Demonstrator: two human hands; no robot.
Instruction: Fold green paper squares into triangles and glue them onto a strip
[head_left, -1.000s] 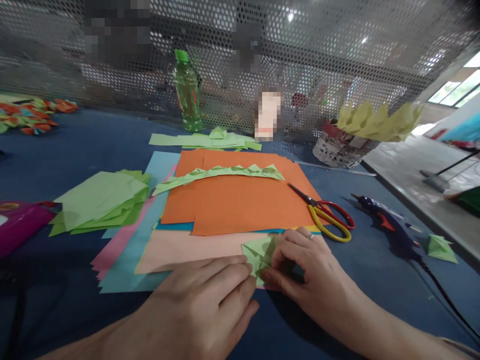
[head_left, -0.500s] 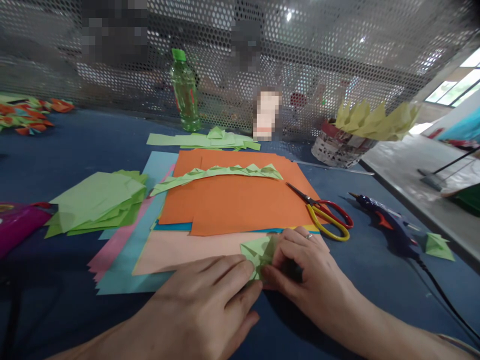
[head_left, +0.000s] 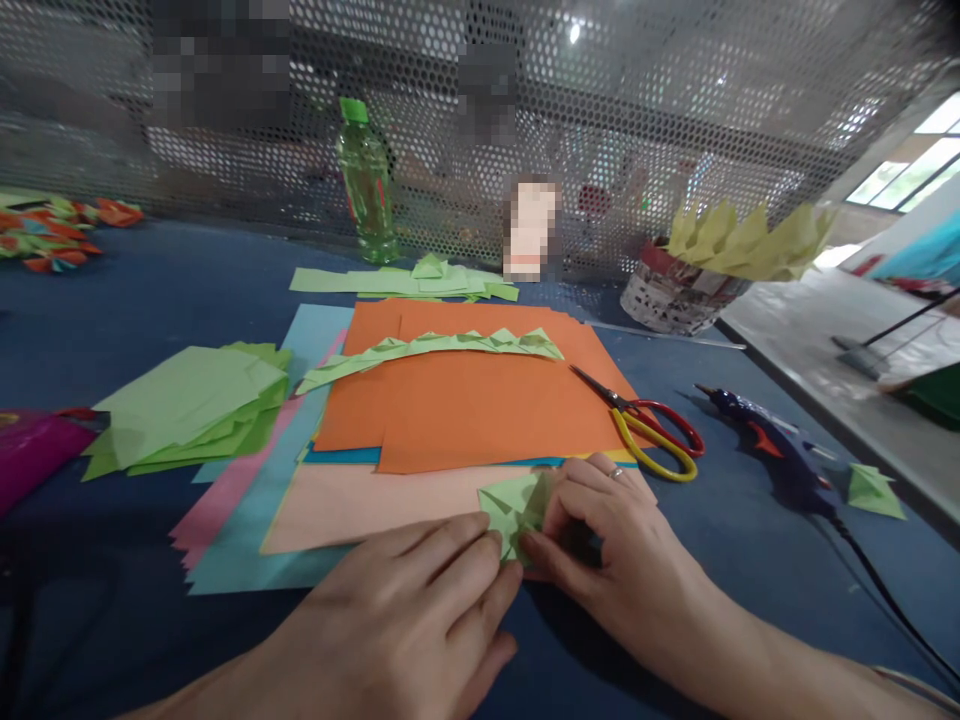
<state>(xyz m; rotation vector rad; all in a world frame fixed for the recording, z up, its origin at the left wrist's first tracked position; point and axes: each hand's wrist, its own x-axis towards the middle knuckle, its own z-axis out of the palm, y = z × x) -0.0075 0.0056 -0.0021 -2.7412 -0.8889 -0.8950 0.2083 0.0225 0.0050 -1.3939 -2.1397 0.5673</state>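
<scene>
A small folded piece of light green paper [head_left: 517, 505] lies at the front of the coloured sheets, with creases across it. My left hand [head_left: 420, 600] holds its left and lower edge, fingers close together. At its right side my right hand [head_left: 600, 530], a ring on one finger, pinches the paper between thumb and bent fingers. Part of the paper is hidden beneath both hands. Beyond them, a green zigzag paper strip [head_left: 442, 346] rests on orange sheets [head_left: 465, 410]. Scissors [head_left: 645, 425] with red and yellow handles lie to the right, blades partly over the orange.
A stack of green paper squares [head_left: 187, 400] sits left, near a magenta object [head_left: 37, 455]. Right are a glue gun [head_left: 772, 440] and a folded green piece [head_left: 876, 490]. Behind stand a green bottle [head_left: 366, 190], green strips [head_left: 390, 280] and a basket [head_left: 664, 295] with yellow paper points.
Both hands stay on the folded paper with hardly any movement; the left fingers shift very slightly. The whole view has drifted a little.
</scene>
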